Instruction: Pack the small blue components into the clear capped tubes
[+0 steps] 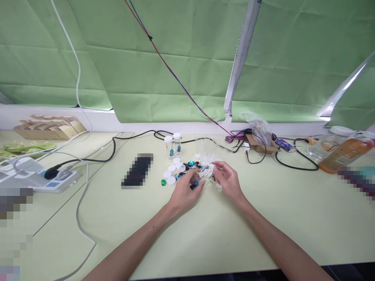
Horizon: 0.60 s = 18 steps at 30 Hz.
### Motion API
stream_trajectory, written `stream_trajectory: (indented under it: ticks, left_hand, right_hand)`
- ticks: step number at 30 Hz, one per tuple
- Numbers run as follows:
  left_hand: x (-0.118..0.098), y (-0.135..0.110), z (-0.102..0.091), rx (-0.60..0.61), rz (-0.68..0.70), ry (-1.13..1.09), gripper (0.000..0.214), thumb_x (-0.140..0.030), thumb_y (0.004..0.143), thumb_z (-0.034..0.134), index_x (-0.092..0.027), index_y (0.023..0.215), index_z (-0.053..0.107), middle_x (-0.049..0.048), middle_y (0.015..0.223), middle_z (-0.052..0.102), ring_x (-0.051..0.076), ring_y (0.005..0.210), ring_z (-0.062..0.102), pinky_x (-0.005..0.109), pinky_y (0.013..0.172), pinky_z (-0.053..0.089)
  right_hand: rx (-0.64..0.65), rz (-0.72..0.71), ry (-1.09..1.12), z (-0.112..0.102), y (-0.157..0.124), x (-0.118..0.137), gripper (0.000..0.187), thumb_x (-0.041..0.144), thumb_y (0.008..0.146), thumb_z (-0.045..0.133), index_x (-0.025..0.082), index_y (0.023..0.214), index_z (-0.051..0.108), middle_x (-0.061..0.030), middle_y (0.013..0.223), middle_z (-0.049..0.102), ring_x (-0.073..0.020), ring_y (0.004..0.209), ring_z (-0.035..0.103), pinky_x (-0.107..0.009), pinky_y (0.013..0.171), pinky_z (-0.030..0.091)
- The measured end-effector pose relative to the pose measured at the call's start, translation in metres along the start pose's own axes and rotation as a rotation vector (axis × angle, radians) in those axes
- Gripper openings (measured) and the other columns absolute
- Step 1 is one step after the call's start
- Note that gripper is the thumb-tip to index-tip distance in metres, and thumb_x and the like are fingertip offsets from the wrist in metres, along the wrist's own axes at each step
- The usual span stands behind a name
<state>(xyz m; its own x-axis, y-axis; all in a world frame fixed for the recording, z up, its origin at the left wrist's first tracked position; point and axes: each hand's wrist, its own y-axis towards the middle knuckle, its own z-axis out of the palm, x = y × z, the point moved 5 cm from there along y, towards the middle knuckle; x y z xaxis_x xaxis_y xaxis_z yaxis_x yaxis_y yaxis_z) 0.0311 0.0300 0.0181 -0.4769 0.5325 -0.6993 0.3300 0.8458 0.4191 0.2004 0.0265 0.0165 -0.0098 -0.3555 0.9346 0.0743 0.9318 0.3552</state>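
Observation:
Both hands meet over a cluster of small parts in the middle of the table. My left hand [187,186] is closed around a clear vial [202,175] lying tilted in its fingers, with something dark or blue showing in or behind it. Against its far end, my right hand [230,180] pinches a small white piece that looks like a cap [208,170]; its fingers partly hide it. White caps [171,180], dark and blue small parts [191,164] and a green piece [163,182] lie to the left. Two capped vials [177,145] with blue pieces inside stand behind, and several clear tubes [209,148] stand farther right.
A dark pixelated patch [137,171] lies left of the parts. Farther left are a white power strip [58,181] and cables. At the back are cardboard trays [49,128] and a small open box [262,146]. An orange bottle [344,156] lies tilted at right.

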Motion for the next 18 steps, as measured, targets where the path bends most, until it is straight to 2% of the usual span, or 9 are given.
stream_trajectory:
  ticks: [3, 7, 13, 18]
  left_hand:
    - [0.001, -0.001, 0.001, -0.005, -0.033, -0.065, 0.038, -0.036, 0.086, 0.059, -0.023, 0.121, 0.051, 0.0027, 0.089, 0.064, 0.017, 0.079, 0.061, 0.032, 0.076, 0.051]
    - [-0.001, -0.003, 0.005, 0.025, -0.036, -0.159, 0.043, -0.034, 0.086, 0.059, -0.023, 0.125, 0.045, 0.0032, 0.093, 0.065, 0.017, 0.084, 0.064, 0.031, 0.079, 0.051]
    - [-0.008, -0.006, 0.009, 0.076, -0.023, -0.226, 0.046, -0.033, 0.087, 0.059, -0.024, 0.129, 0.042, 0.0048, 0.099, 0.067, 0.018, 0.09, 0.067, 0.033, 0.081, 0.052]
    - [-0.012, -0.003, 0.005, 0.104, 0.026, -0.155, 0.047, -0.036, 0.087, 0.06, -0.024, 0.129, 0.044, 0.0062, 0.107, 0.067, 0.02, 0.098, 0.064, 0.035, 0.086, 0.051]
  right_hand:
    - [0.078, 0.011, -0.02, 0.006, -0.002, -0.004, 0.035, 0.043, 0.083, 0.066, 0.021, 0.11, 0.062, -0.0032, 0.09, 0.058, -0.0115, 0.064, 0.052, -0.025, 0.059, 0.046]
    - [0.164, 0.016, -0.057, 0.014, -0.005, -0.007, 0.035, 0.043, 0.08, 0.07, 0.021, 0.106, 0.064, -0.007, 0.105, 0.061, -0.0152, 0.075, 0.058, -0.029, 0.071, 0.051]
    - [0.196, -0.005, -0.079, 0.019, -0.008, -0.005, 0.025, 0.041, 0.08, 0.071, 0.022, 0.096, 0.069, -0.0047, 0.099, 0.059, -0.0163, 0.078, 0.058, -0.03, 0.072, 0.05]
    - [0.159, -0.017, -0.016, 0.014, -0.007, 0.001, 0.021, 0.039, 0.081, 0.069, 0.023, 0.094, 0.068, -0.0045, 0.1, 0.057, -0.0159, 0.077, 0.057, -0.029, 0.071, 0.05]
